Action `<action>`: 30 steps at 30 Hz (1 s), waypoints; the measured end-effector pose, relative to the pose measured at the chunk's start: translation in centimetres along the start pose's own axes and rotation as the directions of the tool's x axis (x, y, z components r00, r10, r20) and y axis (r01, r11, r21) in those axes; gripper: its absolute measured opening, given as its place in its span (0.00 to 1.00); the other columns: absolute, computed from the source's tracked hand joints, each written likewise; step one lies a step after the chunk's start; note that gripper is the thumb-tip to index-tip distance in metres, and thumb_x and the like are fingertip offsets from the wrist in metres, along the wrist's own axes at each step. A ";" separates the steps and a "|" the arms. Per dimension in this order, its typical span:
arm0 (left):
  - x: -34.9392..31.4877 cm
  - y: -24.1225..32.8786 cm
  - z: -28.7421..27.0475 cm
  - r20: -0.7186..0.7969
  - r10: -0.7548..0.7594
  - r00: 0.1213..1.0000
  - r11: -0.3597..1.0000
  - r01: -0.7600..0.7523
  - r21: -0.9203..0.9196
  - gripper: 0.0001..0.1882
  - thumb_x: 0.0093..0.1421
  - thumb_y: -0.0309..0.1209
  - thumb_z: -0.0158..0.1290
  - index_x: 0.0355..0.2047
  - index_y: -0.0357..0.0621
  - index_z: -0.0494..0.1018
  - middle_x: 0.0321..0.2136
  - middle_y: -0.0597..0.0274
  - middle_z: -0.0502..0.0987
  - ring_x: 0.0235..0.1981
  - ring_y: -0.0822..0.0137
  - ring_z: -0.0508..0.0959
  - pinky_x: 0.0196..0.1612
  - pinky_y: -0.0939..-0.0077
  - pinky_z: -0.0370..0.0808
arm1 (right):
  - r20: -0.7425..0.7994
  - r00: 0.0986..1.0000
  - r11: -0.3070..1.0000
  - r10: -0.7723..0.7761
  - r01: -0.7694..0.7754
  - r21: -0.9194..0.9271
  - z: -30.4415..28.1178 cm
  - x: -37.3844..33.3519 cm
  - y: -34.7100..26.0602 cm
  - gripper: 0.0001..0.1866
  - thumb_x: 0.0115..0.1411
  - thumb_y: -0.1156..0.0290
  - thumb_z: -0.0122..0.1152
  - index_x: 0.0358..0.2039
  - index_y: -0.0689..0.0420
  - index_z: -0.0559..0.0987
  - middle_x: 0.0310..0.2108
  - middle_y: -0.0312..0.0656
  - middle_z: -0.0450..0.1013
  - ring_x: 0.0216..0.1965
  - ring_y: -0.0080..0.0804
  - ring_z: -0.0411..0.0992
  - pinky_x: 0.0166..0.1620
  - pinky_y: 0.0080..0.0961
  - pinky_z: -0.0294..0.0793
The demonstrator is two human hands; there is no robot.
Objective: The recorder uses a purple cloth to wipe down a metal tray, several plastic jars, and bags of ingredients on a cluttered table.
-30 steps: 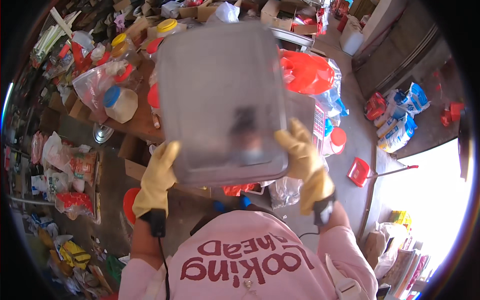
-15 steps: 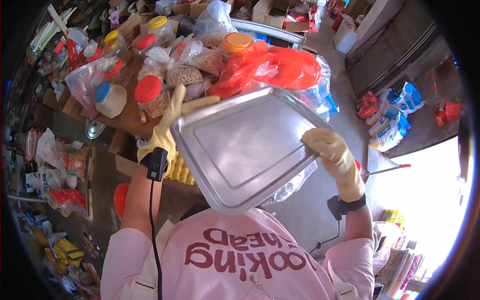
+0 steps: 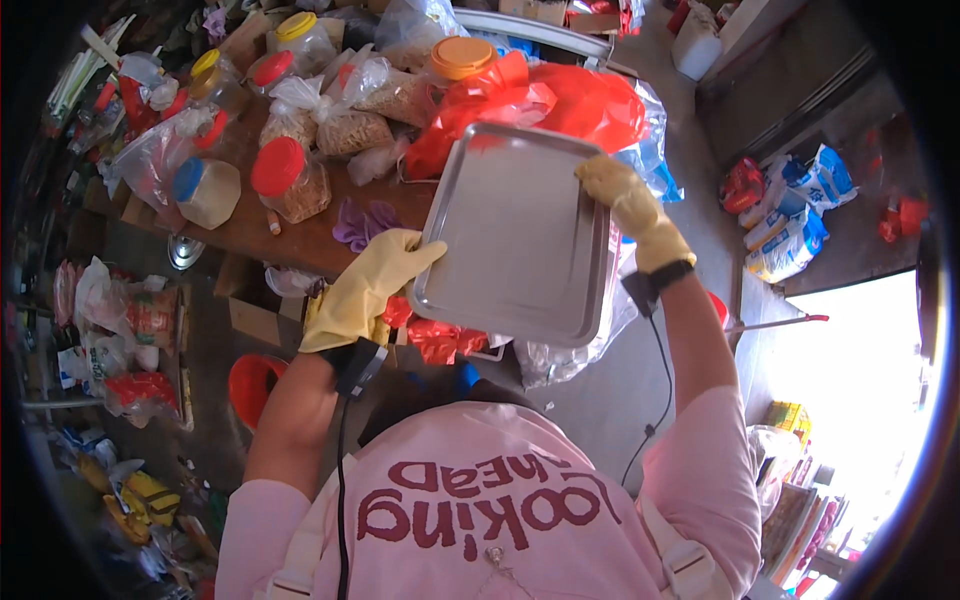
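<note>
A shallow rectangular metal tray (image 3: 515,235) with a raised rim is held up in front of me, over the table's near edge. My left hand (image 3: 375,285), in a yellow rubber glove, grips its left edge, the thumb lying on the inner side. On the upper right edge my gloved right hand (image 3: 630,205) is closed, with the fingers over the rim. Behind the tray lies a red plastic bag (image 3: 580,105), partly covered by it. Beside my left hand a purple cloth-like piece (image 3: 365,225) rests on the table.
The brown table (image 3: 330,240) carries lidded jars, such as a red-lidded jar (image 3: 290,180) and a blue-lidded jar (image 3: 207,193), plus knotted bags of dry food (image 3: 350,130). A red bucket (image 3: 258,388) stands at lower left. Packed sacks (image 3: 790,230) lie at right.
The tray has turned more upright and moved farther from my chest. My left hand has shifted down along its left edge, and the purple piece has come into view.
</note>
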State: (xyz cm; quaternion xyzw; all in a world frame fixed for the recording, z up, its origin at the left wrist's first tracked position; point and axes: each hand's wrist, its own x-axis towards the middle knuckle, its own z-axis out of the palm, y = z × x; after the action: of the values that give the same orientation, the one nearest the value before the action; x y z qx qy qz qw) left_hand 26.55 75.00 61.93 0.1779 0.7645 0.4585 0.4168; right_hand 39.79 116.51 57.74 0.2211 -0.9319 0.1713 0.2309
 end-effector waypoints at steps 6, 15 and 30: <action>1.4 1.7 1.3 0.002 -0.108 0.994 0.981 0.106 0.163 0.23 0.67 0.43 0.62 0.37 0.29 0.81 0.29 0.56 0.84 0.27 0.67 0.85 0.29 0.71 0.84 | 0.096 0.980 0.967 0.174 -0.152 -0.203 -0.6 0.5 1.1 0.18 0.59 0.78 0.58 0.50 0.57 0.81 0.60 0.41 0.77 0.62 0.44 0.72 0.66 0.34 0.72; -0.9 -0.5 0.2 -0.380 0.061 0.923 0.805 0.179 0.566 0.25 0.64 0.54 0.56 0.41 0.43 0.82 0.37 0.45 0.85 0.41 0.44 0.84 0.48 0.53 0.79 | -0.110 0.926 0.929 0.361 -0.367 -0.042 -3.1 0.6 -7.2 0.15 0.65 0.77 0.65 0.52 0.61 0.83 0.54 0.53 0.80 0.59 0.53 0.76 0.60 0.41 0.75; -4.2 -10.0 -23.2 -0.607 -0.023 0.794 0.992 0.093 0.084 0.52 0.58 0.37 0.71 0.76 0.45 0.53 0.69 0.45 0.68 0.62 0.57 0.76 0.62 0.64 0.74 | -0.044 0.964 0.961 0.264 -0.259 0.096 5.6 19.2 -26.1 0.04 0.57 0.76 0.65 0.27 0.61 0.80 0.35 0.50 0.80 0.34 0.52 0.79 0.38 0.43 0.79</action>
State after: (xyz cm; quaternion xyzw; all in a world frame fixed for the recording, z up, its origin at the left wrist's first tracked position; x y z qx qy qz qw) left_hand 11.58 54.24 60.82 0.0212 0.8864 0.4359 0.1543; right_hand 35.39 85.73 68.46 0.1015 -0.9374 0.2480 0.2223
